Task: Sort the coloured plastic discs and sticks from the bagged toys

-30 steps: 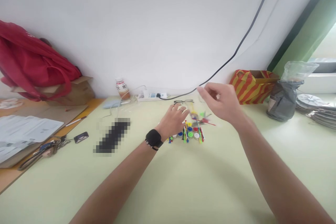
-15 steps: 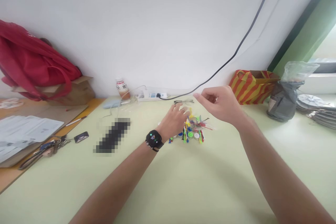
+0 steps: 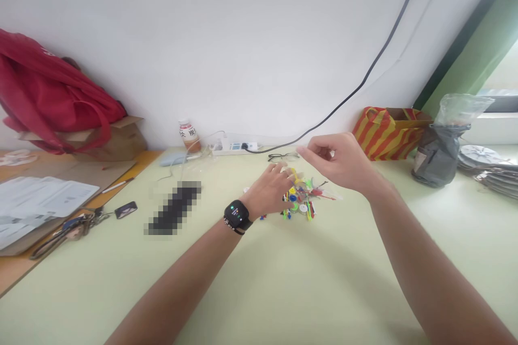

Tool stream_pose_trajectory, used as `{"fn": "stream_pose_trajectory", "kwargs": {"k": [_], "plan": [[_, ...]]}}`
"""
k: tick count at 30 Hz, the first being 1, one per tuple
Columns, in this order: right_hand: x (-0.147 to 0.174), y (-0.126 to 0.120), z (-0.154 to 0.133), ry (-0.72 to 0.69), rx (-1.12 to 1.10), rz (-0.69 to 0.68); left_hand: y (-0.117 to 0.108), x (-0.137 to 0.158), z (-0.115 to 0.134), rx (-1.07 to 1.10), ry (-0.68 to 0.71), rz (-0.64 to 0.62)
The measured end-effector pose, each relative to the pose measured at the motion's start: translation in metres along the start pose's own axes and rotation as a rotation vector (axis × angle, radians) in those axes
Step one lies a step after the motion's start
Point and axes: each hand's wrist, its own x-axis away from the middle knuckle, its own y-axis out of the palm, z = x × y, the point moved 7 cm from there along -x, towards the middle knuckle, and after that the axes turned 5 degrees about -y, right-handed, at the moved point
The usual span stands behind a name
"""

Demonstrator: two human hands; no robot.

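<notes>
A heap of small colourful plastic pieces [image 3: 302, 199] lies in the middle of the pale green table. Some are round discs, others thin sticks in red, yellow, blue and green. Over the heap's left side reaches my left hand [image 3: 270, 190], fingers apart and pointing down toward the pieces; it wears a ring, and a black watch [image 3: 237, 214] is on the wrist. My right hand [image 3: 338, 159] is held above and to the right of the heap. Its fingers are curled in with the thumb stretched to the left, and anything inside them is hidden.
Behind the heap lie eyeglasses [image 3: 279, 157] and a power strip [image 3: 234, 148] with a black cable. A bottle [image 3: 189, 136] and a pixelated dark object [image 3: 174, 209] are at left. A striped bag [image 3: 384, 135] and a grey bag [image 3: 437, 156] stand at right.
My left hand has shifted slightly, its fingers spreading and the thumb moving right over the pieces. A few pieces on the heap's right have been pushed outward. My right hand has hardly moved.
</notes>
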Motion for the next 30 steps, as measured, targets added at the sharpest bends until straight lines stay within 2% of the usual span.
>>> {"fn": "stream_pose_trajectory", "kwargs": {"k": [4, 8, 10, 13, 16, 19, 22, 25, 27, 30], "plan": [[0.000, 0.001, 0.001, 0.002, -0.005, -0.024, -0.001, -0.002, 0.002, 0.007, 0.007, 0.000], [0.000, 0.001, 0.001, 0.011, -0.034, -0.036, -0.007, -0.003, 0.003, 0.184, -0.013, 0.008], [-0.001, -0.001, 0.000, 0.013, -0.112, -0.022, -0.012, -0.003, 0.008, 0.388, -0.033, 0.017], [-0.002, -0.009, -0.005, 0.018, -0.284, 0.042, -0.014, 0.001, 0.021, 0.832, -0.084, 0.025], [-0.003, -0.013, -0.012, 0.015, -0.376, 0.020, -0.008, 0.015, 0.032, 1.125, -0.215, 0.048], [0.000, -0.003, -0.017, 0.000, -0.325, -0.166, -0.003, 0.039, 0.036, 1.259, -0.267, 0.053], [0.011, 0.017, -0.016, 0.034, -0.248, -0.446, 0.005, 0.062, 0.034, 1.187, -0.305, -0.077], [0.029, 0.037, -0.014, 0.087, -0.262, -0.744, 0.012, 0.078, 0.024, 1.144, -0.354, -0.150], [0.035, 0.043, -0.015, 0.081, -0.273, -0.827, 0.017, 0.082, 0.020, 1.181, -0.377, -0.144], [0.036, 0.046, -0.018, 0.057, -0.257, -0.835, 0.025, 0.084, 0.016, 1.231, -0.401, -0.112]]}}
